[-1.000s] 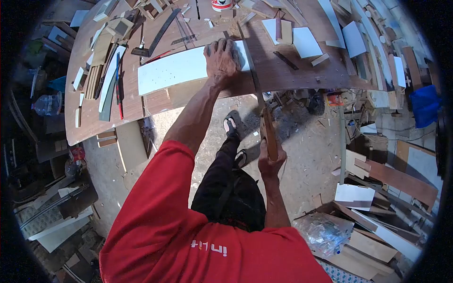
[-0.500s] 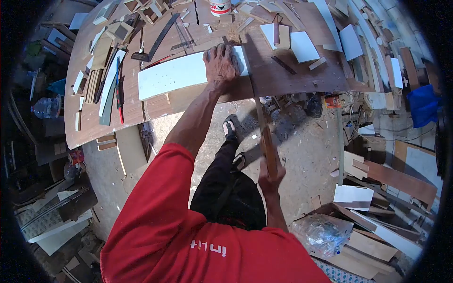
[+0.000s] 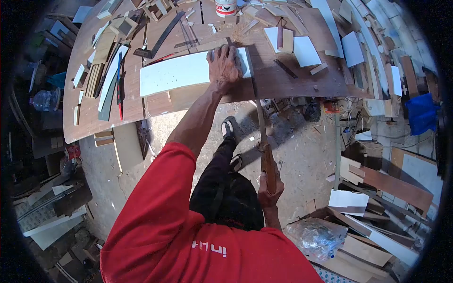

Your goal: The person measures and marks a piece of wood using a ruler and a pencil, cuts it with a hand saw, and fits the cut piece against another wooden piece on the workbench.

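The white board (image 3: 174,73) was found lying on the worktop (image 3: 311,80), directly beneath the slightly spread fingers (image 3: 218,54) of the left hand (image 3: 226,68) near its right end, while the right hand (image 3: 271,191), nearer the wearer than the board, has its fingers closed around the handsaw (image 3: 267,162).

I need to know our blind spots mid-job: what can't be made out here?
All in the head view:
- White board: the patch under the left hand, covered by it.
- Saw: teeth too small to tell; depth of any cut unclear.
- Right hand: some fingers, hidden around the handle.
- Tub: top, cut off by the upper edge.
- Crumpled plastic: whatever lies beneath, hidden by folds and glare.
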The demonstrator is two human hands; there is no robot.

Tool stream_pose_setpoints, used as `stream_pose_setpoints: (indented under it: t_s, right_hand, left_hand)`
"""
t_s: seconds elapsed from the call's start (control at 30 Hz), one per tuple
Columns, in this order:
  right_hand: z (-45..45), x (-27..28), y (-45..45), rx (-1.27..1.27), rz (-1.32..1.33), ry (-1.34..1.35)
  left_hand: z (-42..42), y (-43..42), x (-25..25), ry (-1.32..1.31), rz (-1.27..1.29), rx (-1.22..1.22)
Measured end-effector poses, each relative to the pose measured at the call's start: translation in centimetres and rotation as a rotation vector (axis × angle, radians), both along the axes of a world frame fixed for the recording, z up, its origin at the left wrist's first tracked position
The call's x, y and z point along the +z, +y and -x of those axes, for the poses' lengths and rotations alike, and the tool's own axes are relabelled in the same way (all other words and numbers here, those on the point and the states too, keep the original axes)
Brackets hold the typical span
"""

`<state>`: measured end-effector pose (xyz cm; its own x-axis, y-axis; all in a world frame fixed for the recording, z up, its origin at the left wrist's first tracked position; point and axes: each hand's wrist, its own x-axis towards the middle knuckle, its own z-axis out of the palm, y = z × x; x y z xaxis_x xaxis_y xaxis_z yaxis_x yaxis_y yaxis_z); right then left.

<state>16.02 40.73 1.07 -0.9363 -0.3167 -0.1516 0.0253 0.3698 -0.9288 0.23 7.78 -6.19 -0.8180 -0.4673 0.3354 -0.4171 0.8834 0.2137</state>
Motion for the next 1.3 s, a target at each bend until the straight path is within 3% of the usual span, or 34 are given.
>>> stream_pose_setpoints:
  t_s: [0.1,0.17,0.37,0.5,0.6,0.67,0.8,1.0,1.07,1.17,1.3]
  right_hand:
    - [2.1,-1.2,-1.8,-0.021,-0.006,0.208]
    - [4.3,-3.7,-3.3,0.077,-0.057,0.167]
    - [-0.3,-0.8,0.1,-0.032,-0.03,0.135]
    - [1.9,-1.3,-1.7,-0.04,-0.022,0.092]
    - [4.7,-2.4,-4.0,0.049,-0.068,-0.089]
    - [4.5,-1.4,-4.0,0.066,0.029,0.045]
    - [0.7,-0.4,-1.0,0.015,-0.032,0.144]
    - [5.2,-0.6,-5.3,0.073,-0.14,-0.092]
    - [4.3,-1.2,-4.1,0.099,0.015,0.137]
    - [0.4,-1.2,-0.7,0.023,-0.026,0.269]
    - [2.4,-0.9,-2.4,0.027,-0.07,0.132]
  left_hand:
    - [0.1,0.4,0.6,0.024,0.004,-0.032]
    - [-0.2,0.3,0.8,0.021,-0.009,-0.032]
    - [0.1,0.2,0.5,0.036,0.004,-0.017]
    - [0.3,0.3,0.1,0.03,0.015,-0.017]
    - [-0.1,0.2,0.2,0.02,0.016,-0.022]
    - [0.2,0.1,0.1,0.019,0.017,-0.015]
    - [0.0,0.0,0.3,0.001,0.021,-0.01]
    - [-0.1,-0.2,0.2,0.014,0.019,-0.032]
    - [0.4,-0.3,-0.8,0.021,0.064,-0.021]
    - [0.2,-0.2,-0.4,0.019,0.056,-0.018]
    - [0.2,0.3,0.2,0.004,0.04,-0.028]
